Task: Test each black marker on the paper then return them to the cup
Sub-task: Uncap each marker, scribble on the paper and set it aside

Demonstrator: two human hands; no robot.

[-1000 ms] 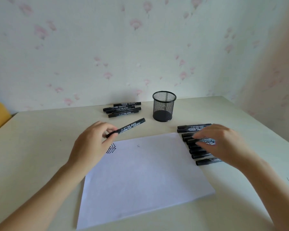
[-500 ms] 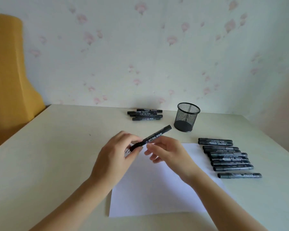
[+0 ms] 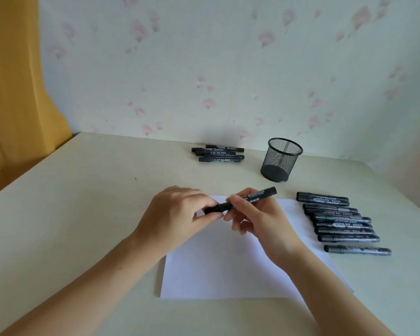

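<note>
Holding one black marker [image 3: 240,200] in both hands above the far edge of the white paper [image 3: 230,258]. Left hand [image 3: 177,214] pinches the near, capped-looking end between thumb and fingertips; right hand [image 3: 260,217] pinches the barrel at mid-length, other fingers curled loosely below. Marker tilted, its far end pointing up toward the mesh cup [image 3: 280,160]. Cannot tell whether the cap is seated or partly off: the left fingers cover the joint.

Layout on the table [image 3: 83,214]:
- Mesh cup upright near the far edge, no markers visible inside.
- Small pile of markers [image 3: 218,154] to the left of the cup, against the far edge.
- Row of markers [image 3: 337,221] lying parallel along the right edge of the paper, just beside it.
- Paper near the front edge, centred; any test marks are hidden behind the hands.

Handling judgement: the marker looks light and rigid, with a smooth plastic barrel that could be a little slippery. Best hold is as now, one pinch on the cap and one on the barrel close to the joint, so the pull or push runs straight along the axis. Round body will likely roll if set down loose. An uncapped tip would stain skin or table on contact.

Step in hand, as judged: capping or uncapping. No marker is back in the cup, so the task appears far from complete.
</note>
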